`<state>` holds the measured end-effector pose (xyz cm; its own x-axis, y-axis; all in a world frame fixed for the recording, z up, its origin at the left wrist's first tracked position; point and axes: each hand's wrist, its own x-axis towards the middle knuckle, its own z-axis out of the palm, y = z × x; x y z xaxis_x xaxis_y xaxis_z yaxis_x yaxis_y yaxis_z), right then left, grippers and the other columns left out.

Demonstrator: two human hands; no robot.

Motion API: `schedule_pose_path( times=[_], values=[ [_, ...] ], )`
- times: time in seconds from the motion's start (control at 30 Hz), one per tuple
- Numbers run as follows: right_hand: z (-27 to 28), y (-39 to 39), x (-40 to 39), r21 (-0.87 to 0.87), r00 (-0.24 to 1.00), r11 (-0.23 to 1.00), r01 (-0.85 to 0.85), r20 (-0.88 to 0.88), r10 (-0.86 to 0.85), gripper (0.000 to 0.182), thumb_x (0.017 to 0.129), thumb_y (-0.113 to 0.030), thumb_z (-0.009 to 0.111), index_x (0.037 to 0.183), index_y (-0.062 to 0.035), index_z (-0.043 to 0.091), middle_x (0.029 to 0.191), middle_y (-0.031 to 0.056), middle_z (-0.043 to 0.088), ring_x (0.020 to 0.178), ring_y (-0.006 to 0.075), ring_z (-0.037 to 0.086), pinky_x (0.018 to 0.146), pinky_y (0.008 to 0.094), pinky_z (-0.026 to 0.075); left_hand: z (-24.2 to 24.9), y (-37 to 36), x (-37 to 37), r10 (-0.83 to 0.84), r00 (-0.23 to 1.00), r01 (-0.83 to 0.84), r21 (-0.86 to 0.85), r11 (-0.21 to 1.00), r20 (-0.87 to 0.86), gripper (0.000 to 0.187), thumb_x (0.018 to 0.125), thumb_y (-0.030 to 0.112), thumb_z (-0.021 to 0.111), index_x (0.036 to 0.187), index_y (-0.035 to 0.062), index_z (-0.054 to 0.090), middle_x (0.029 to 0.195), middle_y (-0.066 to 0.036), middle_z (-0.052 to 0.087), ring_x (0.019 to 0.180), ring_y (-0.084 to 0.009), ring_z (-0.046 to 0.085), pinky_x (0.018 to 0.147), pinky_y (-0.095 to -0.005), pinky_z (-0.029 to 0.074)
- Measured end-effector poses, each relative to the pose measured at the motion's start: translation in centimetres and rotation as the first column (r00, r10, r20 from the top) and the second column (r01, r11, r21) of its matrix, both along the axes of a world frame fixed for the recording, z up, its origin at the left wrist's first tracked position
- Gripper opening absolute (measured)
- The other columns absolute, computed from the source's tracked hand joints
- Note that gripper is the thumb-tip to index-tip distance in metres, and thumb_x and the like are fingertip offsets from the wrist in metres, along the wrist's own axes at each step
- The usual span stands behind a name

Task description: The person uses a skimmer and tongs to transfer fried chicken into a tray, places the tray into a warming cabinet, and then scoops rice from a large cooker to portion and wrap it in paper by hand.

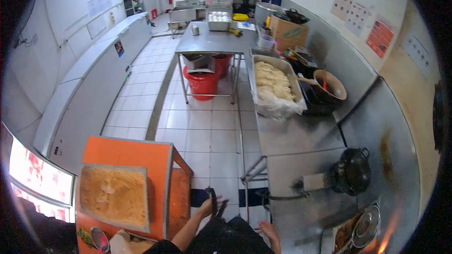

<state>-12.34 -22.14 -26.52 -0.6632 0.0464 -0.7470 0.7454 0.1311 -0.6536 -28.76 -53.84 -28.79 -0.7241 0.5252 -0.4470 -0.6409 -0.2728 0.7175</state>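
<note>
A black strap (213, 202) stands in a loop at 1 o'clock from the left hand (205, 208), touching its fingers; whether they pinch it or merely rest against it, I cannot tell. From the right hand (268, 230), the strap lies at 10 o'clock, apart from those fingers, which are loosely spread. The left forearm slants up from the lower edge toward 1 o'clock, while the right hand sits lower, its fingers pointing toward 10 o'clock. Between the hands hangs a black garment (230, 237), at 5 o'clock from the left one. At 9 o'clock from the left hand, a shallow tray (148, 207) of orange-brown crumbs (113, 197) rests on the orange table (127, 146). On the steel table (301, 131), a black wok (355, 174) lies at 2 o'clock from the right hand and a round wire strainer (366, 226) at 3 o'clock, both well apart from it.
</note>
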Motion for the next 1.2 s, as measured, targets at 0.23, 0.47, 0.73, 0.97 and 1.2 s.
schedule_pose_path(
  times=[0.23,0.47,0.73,0.97,1.2],
  values=[
    [1.0,-4.2,-23.7,-0.119,0.975,0.987,0.11,-0.181,-0.13,0.032,0.096,-0.026,0.049,0.112,0.0003,0.056,0.088,0.0163,0.066,0.072,0.0234,0.066,0.064,0.0361,0.055,9.9,4.1,-19.5,-0.087,0.788,-0.446,-0.661,0.603,-0.61,0.037,0.095,0.036,0.046,0.095,0.0061,0.068,0.069,-0.013,0.064,0.066,-0.0229,0.064,0.064,-0.0355,0.048],
    [5.2,-14.4,-50.4,-0.864,0.989,0.493,-0.098,-0.139,-0.048,0.051,0.098,-0.043,0.034,0.125,-0.0015,0.046,0.118,0.0163,0.055,0.109,0.0301,0.055,0.095,0.0479,0.044,15.2,7.1,-36.1,0.118,0.732,-0.527,-0.448,0.723,-0.671,0.031,0.097,0.029,0.047,0.105,0.0033,0.063,0.094,-0.011,0.068,0.09,-0.0214,0.065,0.077,-0.0319,0.05],
    [24.9,-24.0,-72.9,-0.562,0.729,0.466,-0.683,-0.487,0.482,0.048,0.1,-0.041,0.036,0.129,-0.0047,0.048,0.13,0.0097,0.049,0.124,0.022,0.043,0.102,0.0431,0.036,6.5,-10.7,-53.5,0.673,0.534,-0.822,-0.502,0.27,-0.512,0.038,0.097,0.035,0.042,0.103,0.003,0.062,0.089,-0.012,0.066,0.078,-0.0216,0.063,0.068,-0.0357,0.052],
    [5.5,-40.4,-90.9,0.489,0.007,0.658,-0.573,-0.8,0.6,0.046,0.098,-0.042,0.037,0.126,-0.0091,0.053,0.126,0.0113,0.055,0.127,0.0262,0.04,0.105,0.0437,0.031,12.7,-13.4,-68.5,0.841,0.482,-0.864,0.293,0.409,0.246,0.056,0.097,0.052,0.034,0.128,0.0061,0.045,0.121,-0.015,0.054,0.11,-0.0297,0.054,0.098,-0.0459,0.043],
    [10.6,-47.9,-117.9,-0.534,0.956,0.796,-0.285,-0.102,0.274,0.056,0.097,-0.053,0.03,0.128,-0.0097,0.05,0.128,0.0099,0.054,0.111,0.025,0.053,0.101,0.0401,0.036,31.4,-30.5,-91.6,0.678,0.328,-0.881,0.046,0.471,-0.658,0.045,0.101,0.034,0.032,0.108,-0.0025,0.058,0.105,-0.014,0.064,0.101,-0.0253,0.061,0.092,-0.0369,0.046]
  ],
)
